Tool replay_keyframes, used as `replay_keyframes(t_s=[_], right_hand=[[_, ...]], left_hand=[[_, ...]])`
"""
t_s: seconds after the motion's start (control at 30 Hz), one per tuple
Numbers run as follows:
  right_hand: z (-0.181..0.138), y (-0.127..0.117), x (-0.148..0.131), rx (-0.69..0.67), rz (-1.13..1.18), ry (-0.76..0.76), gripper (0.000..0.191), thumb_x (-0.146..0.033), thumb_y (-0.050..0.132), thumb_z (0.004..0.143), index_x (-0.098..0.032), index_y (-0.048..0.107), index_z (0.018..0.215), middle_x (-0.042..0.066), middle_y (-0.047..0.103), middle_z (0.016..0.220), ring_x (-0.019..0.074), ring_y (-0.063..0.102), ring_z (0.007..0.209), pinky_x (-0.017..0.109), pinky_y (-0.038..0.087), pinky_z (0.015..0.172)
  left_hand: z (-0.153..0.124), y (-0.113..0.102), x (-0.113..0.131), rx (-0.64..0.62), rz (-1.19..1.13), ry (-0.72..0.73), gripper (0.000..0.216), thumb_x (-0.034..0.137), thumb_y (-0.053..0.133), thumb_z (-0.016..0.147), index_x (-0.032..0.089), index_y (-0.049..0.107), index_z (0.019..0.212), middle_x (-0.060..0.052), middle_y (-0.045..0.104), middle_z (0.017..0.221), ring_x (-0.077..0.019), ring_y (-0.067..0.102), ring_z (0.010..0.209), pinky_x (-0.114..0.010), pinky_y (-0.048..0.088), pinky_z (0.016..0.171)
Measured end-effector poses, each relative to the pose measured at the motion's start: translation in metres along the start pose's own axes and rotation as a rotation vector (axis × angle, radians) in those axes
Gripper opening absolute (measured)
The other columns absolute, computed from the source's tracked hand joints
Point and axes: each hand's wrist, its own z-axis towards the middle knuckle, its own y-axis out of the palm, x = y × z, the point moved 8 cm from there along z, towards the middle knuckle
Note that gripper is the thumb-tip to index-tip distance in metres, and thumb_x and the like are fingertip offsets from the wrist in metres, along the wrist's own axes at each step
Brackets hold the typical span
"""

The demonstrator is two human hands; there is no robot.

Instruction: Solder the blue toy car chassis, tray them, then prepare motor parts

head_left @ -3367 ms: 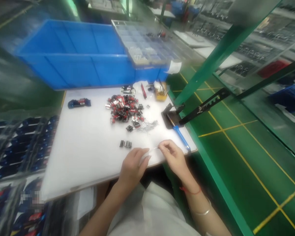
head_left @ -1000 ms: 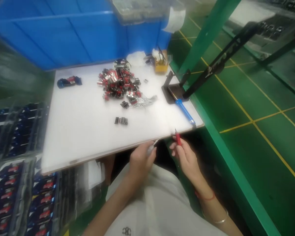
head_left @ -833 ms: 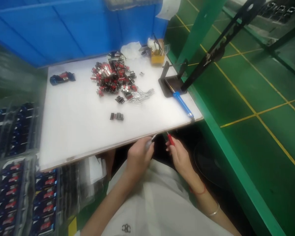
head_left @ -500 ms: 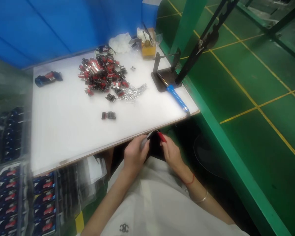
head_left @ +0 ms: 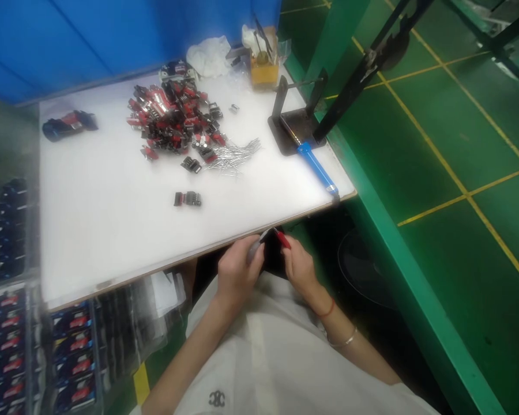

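Just past the table's front edge, in front of my body, both hands work close together. My left hand (head_left: 239, 266) is closed around a grey, rounded object (head_left: 254, 251) with a pale tip; its exact kind cannot be made out. A slim tool with a red handle (head_left: 282, 238) is pinched in my right hand (head_left: 301, 264), its narrow metal end pointing toward the grey object. Whether the two touch is too small to tell. On the table above my hands lies a small black-and-red part (head_left: 187, 199).
A pile of red and black parts (head_left: 173, 115) and loose thin metal wires (head_left: 236, 157) cover the white table (head_left: 108, 230). A blue soldering iron (head_left: 318, 168) rests on its stand (head_left: 292, 135). Behind is a yellow box (head_left: 263, 75) of tools. Trays (head_left: 75, 357) of parts stand lower left.
The view has shifted slightly, so the table's contents sit a little differently in it. Both hands keep their grips and almost the same position.
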Motion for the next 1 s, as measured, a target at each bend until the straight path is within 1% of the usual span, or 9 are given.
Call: replay_keyframes(t_s=[0.27,0.57,0.73,0.83,1.0], right_hand=[[0.0,0.001,-0.002,0.031,-0.028,-0.033,0.038,-0.036,0.026,0.104,-0.019,0.053,0.125,0.012,0.071,0.101,0.0216,0.07,0.087,0.034,0.059,0.077],[0.002,0.018,0.013,0.035,-0.073,-0.004,0.041,-0.038,0.022,0.103,-0.019,0.054,0.12,0.013,0.071,0.097,0.0226,0.07,0.084,0.036,0.059,0.077],[0.005,0.024,0.014,0.061,-0.073,-0.016,0.042,-0.037,0.021,0.103,-0.017,0.053,0.123,0.013,0.071,0.096,0.023,0.07,0.083,0.037,0.059,0.078],[0.004,0.02,0.007,0.076,-0.075,-0.022,0.042,-0.036,0.022,0.104,-0.016,0.054,0.122,0.012,0.071,0.093,0.0222,0.07,0.081,0.035,0.059,0.074],[0.0,0.0,-0.007,0.06,-0.109,0.01,0.037,-0.034,0.028,0.104,-0.017,0.056,0.122,0.011,0.071,0.096,0.0215,0.071,0.081,0.033,0.058,0.071]], left_hand=[[0.0,0.0,-0.001,-0.008,-0.026,-0.009,0.014,0.02,0.062,0.091,0.018,0.066,0.104,-0.004,0.077,0.091,-0.0157,0.074,0.081,-0.025,0.059,0.076],[0.0,0.001,-0.001,-0.021,-0.045,-0.025,0.014,0.02,0.062,0.092,0.018,0.066,0.105,-0.003,0.076,0.091,-0.0153,0.073,0.08,-0.025,0.058,0.076],[-0.001,0.0,0.0,0.009,-0.064,0.003,0.015,0.017,0.064,0.09,0.017,0.066,0.104,-0.004,0.076,0.09,-0.0152,0.073,0.079,-0.024,0.058,0.075],[-0.003,-0.001,0.0,0.022,-0.054,0.014,0.015,0.016,0.065,0.089,0.017,0.065,0.104,-0.004,0.076,0.09,-0.0156,0.073,0.08,-0.024,0.057,0.075],[-0.005,0.0,-0.001,0.027,-0.043,0.02,0.016,0.016,0.065,0.089,0.017,0.065,0.105,-0.005,0.076,0.091,-0.0159,0.073,0.081,-0.025,0.057,0.076]])
